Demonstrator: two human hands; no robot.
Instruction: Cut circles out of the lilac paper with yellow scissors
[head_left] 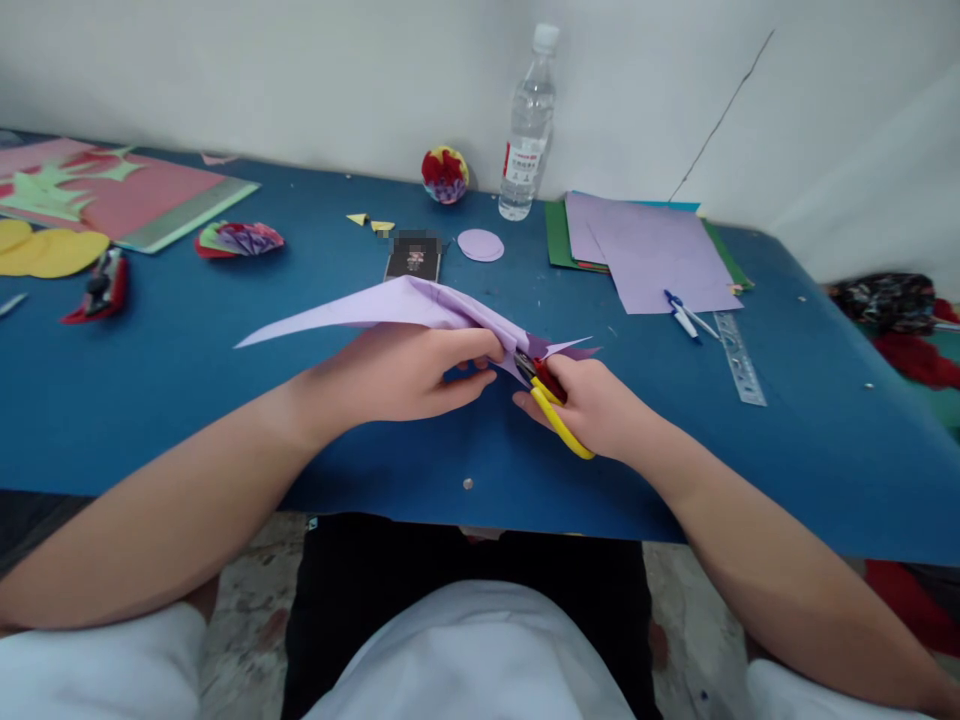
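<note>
A folded sheet of purple paper (405,302) is held above the blue table. My left hand (424,368) pinches its lower edge between thumb and fingers. My right hand (596,400) is closed round the handles of yellow-handled scissors (562,420), whose blades sit at the paper's right part, where a narrow strip sticks out. How far the blades are apart is hard to see. Beyond the paper lie two purple paper circles (481,245), one over the other, and a dark box-like item (414,256), partly covered by the paper.
On the blue table (465,440) stand a water bottle (525,130) and a paper ball (445,176). Purple sheets (660,250), pens (684,318) and a ruler (741,360) lie right; a red stapler (107,287), a folded paper piece (240,239) and yellow circles (56,252) left.
</note>
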